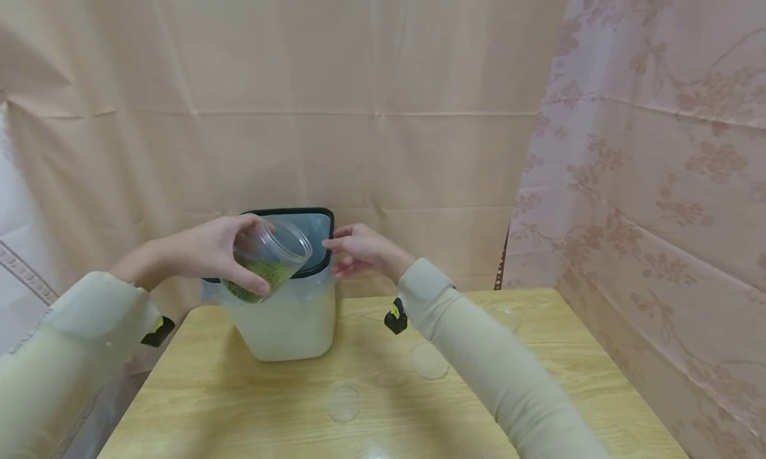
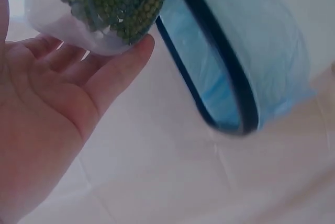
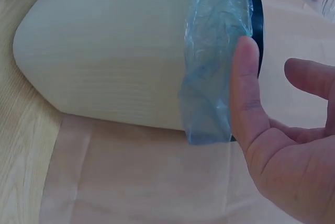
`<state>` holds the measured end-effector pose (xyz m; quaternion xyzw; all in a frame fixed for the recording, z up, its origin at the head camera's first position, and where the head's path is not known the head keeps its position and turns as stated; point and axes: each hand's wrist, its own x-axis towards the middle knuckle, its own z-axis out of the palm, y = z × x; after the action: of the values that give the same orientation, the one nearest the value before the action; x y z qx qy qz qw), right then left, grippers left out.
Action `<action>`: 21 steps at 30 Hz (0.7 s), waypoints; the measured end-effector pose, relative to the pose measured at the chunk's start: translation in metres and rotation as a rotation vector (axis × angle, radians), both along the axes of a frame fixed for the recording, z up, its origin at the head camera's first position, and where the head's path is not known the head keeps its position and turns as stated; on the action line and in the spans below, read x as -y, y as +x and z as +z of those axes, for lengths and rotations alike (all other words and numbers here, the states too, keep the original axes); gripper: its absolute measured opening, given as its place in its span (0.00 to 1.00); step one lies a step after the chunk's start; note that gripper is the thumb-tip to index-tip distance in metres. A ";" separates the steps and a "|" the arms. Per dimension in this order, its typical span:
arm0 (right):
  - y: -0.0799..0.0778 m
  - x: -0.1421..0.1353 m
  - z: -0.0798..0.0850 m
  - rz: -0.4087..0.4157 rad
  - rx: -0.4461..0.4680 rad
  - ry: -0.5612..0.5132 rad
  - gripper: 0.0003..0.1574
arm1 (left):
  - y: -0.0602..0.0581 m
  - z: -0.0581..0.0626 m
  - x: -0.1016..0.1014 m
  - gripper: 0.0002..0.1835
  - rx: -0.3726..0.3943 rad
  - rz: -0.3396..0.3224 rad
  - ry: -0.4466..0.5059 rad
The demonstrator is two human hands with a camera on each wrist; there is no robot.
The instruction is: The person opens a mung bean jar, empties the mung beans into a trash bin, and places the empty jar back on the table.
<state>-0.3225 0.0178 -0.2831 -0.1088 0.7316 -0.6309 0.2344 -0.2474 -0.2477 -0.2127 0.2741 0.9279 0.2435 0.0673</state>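
My left hand (image 1: pixel 206 249) grips a clear jar (image 1: pixel 284 243), thumb on the near side and fingers round the far side. Small green beans (image 1: pixel 260 279), like mung beans, fill its lower part. The jar leans to the right, its uncovered mouth over the opening of a cream bin (image 1: pixel 287 326). A blue plastic bag (image 3: pixel 209 77) lines the bin and folds over outside, under a black rim (image 2: pixel 222 46). At the bin's right side is my right hand (image 1: pixel 365 249), fingers extended and slightly bent, one fingertip (image 3: pixel 246 51) right at the bag's fold by the rim.
The bin stands at the back left of a wooden table (image 1: pixel 269 412). Two clear round discs, a nearer disc (image 1: pixel 344 404) and a farther disc (image 1: pixel 429 360), lie on it. A beige curtain (image 1: pixel 419 146) hangs behind, with a floral curtain (image 1: pixel 658 213) on the right.
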 end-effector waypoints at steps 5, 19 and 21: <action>0.000 0.003 -0.003 -0.022 0.015 -0.009 0.41 | -0.006 0.008 0.012 0.46 -0.018 0.043 0.000; 0.000 0.002 -0.013 -0.019 0.086 -0.028 0.42 | -0.023 -0.002 0.033 0.49 -0.125 0.157 -0.034; 0.001 0.004 -0.014 -0.022 0.106 -0.061 0.42 | -0.024 -0.006 0.034 0.51 -0.139 0.163 -0.030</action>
<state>-0.3215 0.0137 -0.2969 -0.0741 0.6998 -0.6603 0.2624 -0.2716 -0.2822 -0.2183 0.2127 0.9532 0.2145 -0.0129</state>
